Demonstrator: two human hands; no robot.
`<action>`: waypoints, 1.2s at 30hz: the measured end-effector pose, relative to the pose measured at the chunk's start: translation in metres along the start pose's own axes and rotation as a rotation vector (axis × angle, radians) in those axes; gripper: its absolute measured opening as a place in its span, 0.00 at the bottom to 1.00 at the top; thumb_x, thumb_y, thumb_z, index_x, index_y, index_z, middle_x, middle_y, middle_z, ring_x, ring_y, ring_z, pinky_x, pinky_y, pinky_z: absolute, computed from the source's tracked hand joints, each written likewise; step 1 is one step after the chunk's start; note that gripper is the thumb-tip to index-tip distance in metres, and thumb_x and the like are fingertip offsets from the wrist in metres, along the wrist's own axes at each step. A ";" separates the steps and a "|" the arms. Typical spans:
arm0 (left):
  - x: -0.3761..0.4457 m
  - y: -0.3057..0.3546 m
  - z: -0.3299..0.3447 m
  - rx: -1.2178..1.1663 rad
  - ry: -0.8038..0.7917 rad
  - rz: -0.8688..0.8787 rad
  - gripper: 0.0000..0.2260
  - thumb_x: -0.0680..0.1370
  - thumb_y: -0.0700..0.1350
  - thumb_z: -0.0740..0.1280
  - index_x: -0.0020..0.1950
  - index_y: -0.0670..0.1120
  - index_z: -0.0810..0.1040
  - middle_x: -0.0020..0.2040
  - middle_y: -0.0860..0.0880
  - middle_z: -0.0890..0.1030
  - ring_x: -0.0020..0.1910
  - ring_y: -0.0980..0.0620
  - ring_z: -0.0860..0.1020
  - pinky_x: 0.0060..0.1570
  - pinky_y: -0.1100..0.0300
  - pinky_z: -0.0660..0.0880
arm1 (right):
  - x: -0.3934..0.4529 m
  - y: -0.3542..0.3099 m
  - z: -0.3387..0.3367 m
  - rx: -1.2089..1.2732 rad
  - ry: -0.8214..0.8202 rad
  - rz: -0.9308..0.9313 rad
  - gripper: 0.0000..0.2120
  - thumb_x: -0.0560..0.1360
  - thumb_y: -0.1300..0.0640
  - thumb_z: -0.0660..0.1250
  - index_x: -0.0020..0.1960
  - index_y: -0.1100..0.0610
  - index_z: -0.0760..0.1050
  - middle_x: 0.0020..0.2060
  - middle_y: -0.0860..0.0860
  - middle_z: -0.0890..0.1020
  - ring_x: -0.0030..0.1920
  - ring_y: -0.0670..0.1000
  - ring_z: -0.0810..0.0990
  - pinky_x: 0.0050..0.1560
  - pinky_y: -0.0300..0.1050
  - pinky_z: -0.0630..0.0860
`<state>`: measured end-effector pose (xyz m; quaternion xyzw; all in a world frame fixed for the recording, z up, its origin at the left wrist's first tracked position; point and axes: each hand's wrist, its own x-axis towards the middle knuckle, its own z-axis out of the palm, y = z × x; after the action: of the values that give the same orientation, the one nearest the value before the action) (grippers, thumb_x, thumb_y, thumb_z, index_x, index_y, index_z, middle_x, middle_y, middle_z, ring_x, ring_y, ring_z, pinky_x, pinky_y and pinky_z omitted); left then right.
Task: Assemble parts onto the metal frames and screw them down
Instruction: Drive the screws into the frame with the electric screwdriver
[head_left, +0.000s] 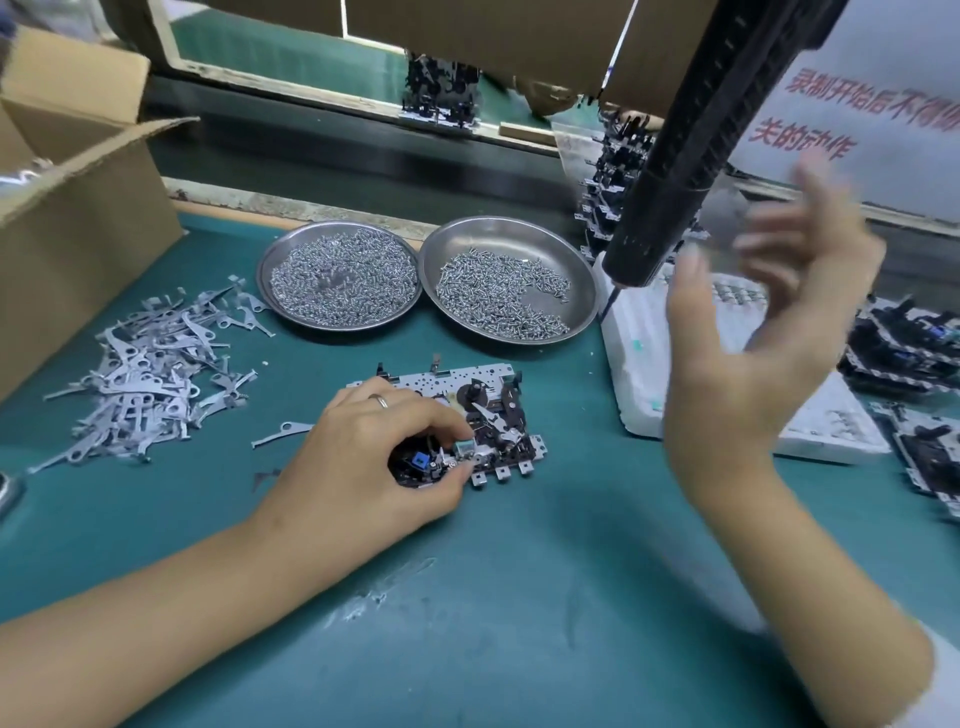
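Note:
A metal frame (488, 410) with black mechanism parts lies on the green mat at the centre. My left hand (374, 452) rests on its left end, thumb and fingers curled round the frame's lower left part near a blue piece. My right hand (753, 332) is raised in the air to the right, fingers spread and blurred, holding nothing. A black electric screwdriver (691, 135) hangs down just left of that hand, its bit pointing at a white foam tray (644, 374). A single metal lever (280, 432) lies left of my left hand.
Two steel dishes of screws (340, 278) (506, 283) sit behind the frame. A heap of grey metal levers (150, 364) lies at the left beside a cardboard box (78, 208). Stacked assembled frames (904, 343) stand at the right, more of them (618, 171) behind the screwdriver.

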<state>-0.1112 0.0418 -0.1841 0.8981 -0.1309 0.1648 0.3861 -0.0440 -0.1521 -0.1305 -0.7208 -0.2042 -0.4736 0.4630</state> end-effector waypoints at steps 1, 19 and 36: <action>0.000 0.001 0.000 -0.009 0.000 -0.006 0.09 0.66 0.49 0.72 0.44 0.49 0.83 0.39 0.61 0.79 0.43 0.57 0.75 0.54 0.60 0.69 | 0.016 0.000 0.002 0.030 -0.009 0.069 0.28 0.75 0.58 0.67 0.70 0.63 0.60 0.53 0.54 0.72 0.53 0.56 0.74 0.56 0.54 0.72; 0.002 0.000 -0.001 -0.058 -0.012 0.039 0.07 0.64 0.40 0.77 0.40 0.45 0.83 0.33 0.54 0.80 0.36 0.56 0.75 0.44 0.76 0.67 | -0.007 -0.058 0.053 0.863 -0.215 0.505 0.07 0.75 0.64 0.63 0.46 0.60 0.64 0.25 0.50 0.72 0.20 0.52 0.68 0.25 0.39 0.66; 0.004 0.000 0.001 -0.046 0.011 0.071 0.04 0.64 0.42 0.74 0.37 0.46 0.81 0.31 0.59 0.72 0.35 0.60 0.72 0.42 0.76 0.66 | -0.014 -0.060 0.059 0.900 -0.196 0.511 0.07 0.75 0.64 0.62 0.47 0.56 0.66 0.25 0.49 0.72 0.20 0.52 0.68 0.25 0.39 0.67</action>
<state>-0.1070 0.0405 -0.1837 0.8830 -0.1644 0.1801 0.4011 -0.0653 -0.0704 -0.1214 -0.5184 -0.2475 -0.1417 0.8062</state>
